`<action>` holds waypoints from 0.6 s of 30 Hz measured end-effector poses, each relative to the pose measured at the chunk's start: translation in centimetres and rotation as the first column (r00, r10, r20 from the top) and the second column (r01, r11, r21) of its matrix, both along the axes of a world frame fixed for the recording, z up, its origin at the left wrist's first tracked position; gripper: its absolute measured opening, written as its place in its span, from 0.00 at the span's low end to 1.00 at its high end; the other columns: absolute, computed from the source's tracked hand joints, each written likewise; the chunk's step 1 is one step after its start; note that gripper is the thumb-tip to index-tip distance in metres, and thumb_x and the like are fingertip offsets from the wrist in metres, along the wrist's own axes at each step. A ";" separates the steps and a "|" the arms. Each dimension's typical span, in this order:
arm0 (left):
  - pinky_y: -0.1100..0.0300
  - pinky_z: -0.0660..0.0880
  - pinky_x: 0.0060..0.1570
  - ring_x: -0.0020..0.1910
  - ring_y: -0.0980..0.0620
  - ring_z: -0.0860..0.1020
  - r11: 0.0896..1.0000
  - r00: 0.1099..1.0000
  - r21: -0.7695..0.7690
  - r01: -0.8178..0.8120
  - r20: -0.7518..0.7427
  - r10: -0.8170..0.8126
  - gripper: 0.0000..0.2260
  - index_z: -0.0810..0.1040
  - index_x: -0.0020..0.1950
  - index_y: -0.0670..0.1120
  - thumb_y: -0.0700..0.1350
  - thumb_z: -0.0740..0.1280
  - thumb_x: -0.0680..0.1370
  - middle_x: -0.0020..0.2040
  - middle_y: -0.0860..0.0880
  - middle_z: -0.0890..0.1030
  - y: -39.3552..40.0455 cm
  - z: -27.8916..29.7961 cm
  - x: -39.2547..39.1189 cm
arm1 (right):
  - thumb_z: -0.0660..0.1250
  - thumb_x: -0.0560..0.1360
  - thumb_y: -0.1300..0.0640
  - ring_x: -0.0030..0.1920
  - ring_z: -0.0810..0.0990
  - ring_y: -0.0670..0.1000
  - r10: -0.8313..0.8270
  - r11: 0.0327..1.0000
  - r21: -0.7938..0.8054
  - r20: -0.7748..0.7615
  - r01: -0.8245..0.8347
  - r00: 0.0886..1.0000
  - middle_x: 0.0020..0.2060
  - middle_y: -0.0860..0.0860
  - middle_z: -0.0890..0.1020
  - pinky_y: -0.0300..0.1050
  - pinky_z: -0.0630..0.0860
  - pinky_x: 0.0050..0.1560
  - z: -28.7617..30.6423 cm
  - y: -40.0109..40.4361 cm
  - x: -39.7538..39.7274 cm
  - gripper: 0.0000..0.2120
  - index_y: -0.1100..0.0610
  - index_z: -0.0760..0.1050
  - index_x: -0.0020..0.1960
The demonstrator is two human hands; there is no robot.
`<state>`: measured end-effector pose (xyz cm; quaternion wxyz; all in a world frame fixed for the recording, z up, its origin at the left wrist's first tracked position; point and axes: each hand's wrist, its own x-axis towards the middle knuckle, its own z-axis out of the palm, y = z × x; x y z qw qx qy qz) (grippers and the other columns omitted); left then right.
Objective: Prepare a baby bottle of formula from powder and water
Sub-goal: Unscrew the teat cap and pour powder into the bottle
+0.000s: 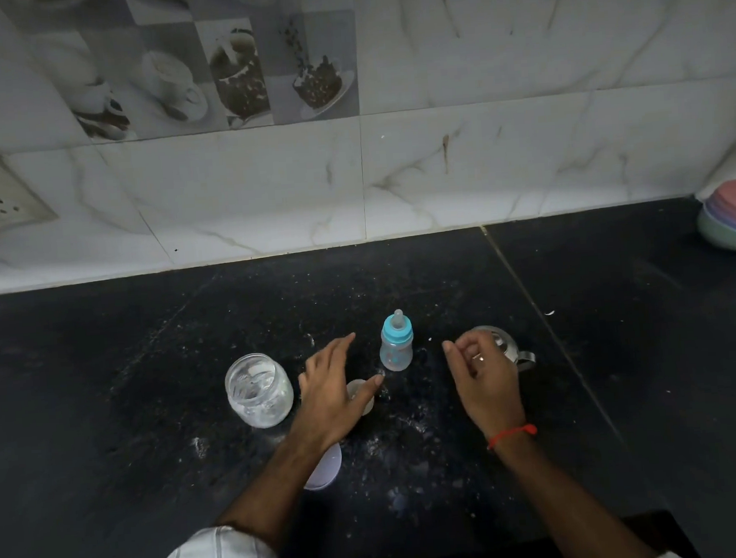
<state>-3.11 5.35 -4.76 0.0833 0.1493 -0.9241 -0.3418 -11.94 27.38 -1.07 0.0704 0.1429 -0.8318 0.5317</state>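
Between both hands: baby bottle, upright on desk, teat cap fitted. Light, smooth plastic, tippable; grip mid-body. Left hand fingers spread, right hand loosely curled, both empty.

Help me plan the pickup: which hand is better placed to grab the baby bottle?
Probably the left hand: it is open, its fingers reaching toward the baby bottle standing upright just beyond. The right hand is loosely curled over the steel pot.

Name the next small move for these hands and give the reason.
Probably the left hand should close on the baby bottle to steady it. The bottle stands upright between both hands with its blue nipple ring on, neither hand grips anything, and the open glass jar waits beside.
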 end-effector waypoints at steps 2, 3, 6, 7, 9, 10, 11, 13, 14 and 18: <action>0.45 0.58 0.75 0.80 0.48 0.60 1.000 0.999 0.014 -0.006 0.041 0.006 0.36 0.59 0.84 0.55 0.65 0.67 0.80 0.83 0.52 0.63 0.4 -0.1 -1.2 | 0.73 0.79 0.58 0.39 0.79 0.48 0.052 0.998 0.021 0.068 -0.053 0.996 0.38 0.49 0.79 0.44 0.80 0.42 -0.4 0.1 -0.9 0.07 0.48 0.77 0.52; 0.44 0.58 0.76 0.80 0.47 0.59 1.000 0.998 0.005 0.003 0.065 -0.003 0.37 0.57 0.85 0.54 0.64 0.67 0.80 0.83 0.51 0.62 0.6 -0.1 -1.8 | 0.73 0.79 0.58 0.40 0.80 0.50 0.082 0.994 0.061 0.095 -0.088 0.992 0.42 0.51 0.80 0.49 0.82 0.45 -0.6 -0.2 -1.3 0.09 0.50 0.77 0.57; 0.41 0.57 0.77 0.82 0.44 0.57 0.999 0.983 -0.029 0.042 0.181 -0.036 0.40 0.53 0.85 0.54 0.59 0.71 0.79 0.84 0.49 0.62 0.9 0.0 -3.8 | 0.74 0.77 0.54 0.45 0.80 0.50 0.154 0.965 0.189 0.149 -0.181 0.977 0.57 0.52 0.77 0.51 0.82 0.53 -1.0 -2.0 -2.6 0.24 0.53 0.73 0.71; 0.41 0.57 0.77 0.82 0.43 0.57 0.998 0.976 -0.041 0.050 0.215 -0.040 0.41 0.53 0.85 0.53 0.58 0.72 0.79 0.83 0.49 0.63 0.9 0.0 -4.4 | 0.74 0.77 0.51 0.49 0.80 0.49 0.186 0.950 0.218 0.187 -0.225 0.965 0.63 0.53 0.74 0.50 0.81 0.57 -1.0 -2.9 -3.1 0.29 0.52 0.69 0.75; 0.42 0.58 0.76 0.81 0.43 0.58 0.996 0.970 -0.060 0.065 0.240 -0.048 0.40 0.55 0.85 0.53 0.57 0.72 0.78 0.82 0.50 0.65 1.0 -0.1 -5.2 | 0.74 0.76 0.47 0.66 0.74 0.52 0.240 0.914 0.259 0.279 -0.314 0.930 0.72 0.54 0.67 0.51 0.74 0.68 -1.0 -4.6 -4.2 0.37 0.52 0.63 0.80; 0.43 0.59 0.74 0.80 0.43 0.59 0.995 0.971 -0.066 0.070 0.235 -0.052 0.38 0.58 0.83 0.53 0.57 0.72 0.78 0.81 0.51 0.66 1.0 -0.1 -5.4 | 0.75 0.76 0.46 0.71 0.69 0.55 0.253 0.892 0.293 0.306 -0.344 0.918 0.74 0.54 0.66 0.53 0.70 0.72 -1.1 -5.3 -4.8 0.38 0.52 0.62 0.80; 0.44 0.59 0.73 0.80 0.43 0.59 0.995 0.972 -0.070 0.074 0.227 -0.056 0.37 0.60 0.82 0.54 0.57 0.72 0.78 0.81 0.52 0.67 1.0 -0.2 -5.5 | 0.76 0.75 0.46 0.73 0.68 0.57 0.260 0.874 0.323 0.320 -0.363 0.911 0.74 0.55 0.67 0.53 0.67 0.72 -1.2 -5.9 -5.2 0.37 0.52 0.64 0.79; 0.43 0.58 0.72 0.81 0.43 0.57 0.993 0.971 -0.077 0.088 0.229 -0.068 0.35 0.61 0.81 0.54 0.58 0.72 0.77 0.80 0.54 0.68 1.0 -0.4 -5.4 | 0.77 0.75 0.48 0.70 0.72 0.57 0.270 0.879 0.304 0.319 -0.368 0.908 0.69 0.54 0.75 0.51 0.69 0.71 -1.4 -6.8 -5.6 0.30 0.54 0.71 0.73; 0.42 0.57 0.73 0.81 0.43 0.56 0.993 0.969 -0.071 0.099 0.233 -0.080 0.35 0.61 0.81 0.55 0.59 0.72 0.77 0.80 0.54 0.67 1.0 -0.5 -5.3 | 0.77 0.74 0.49 0.67 0.75 0.56 0.271 0.897 0.262 0.309 -0.355 0.912 0.66 0.54 0.78 0.51 0.72 0.69 -1.4 -6.9 -5.6 0.27 0.55 0.74 0.70; 0.46 0.58 0.74 0.80 0.48 0.60 0.994 0.990 0.041 0.100 0.096 -0.104 0.34 0.64 0.80 0.54 0.65 0.66 0.78 0.78 0.54 0.69 1.1 -0.4 -4.8 | 0.78 0.72 0.43 0.54 0.81 0.47 0.243 0.958 0.089 0.258 -0.274 0.935 0.56 0.48 0.82 0.42 0.78 0.54 -0.5 -7.0 -4.6 0.22 0.51 0.78 0.61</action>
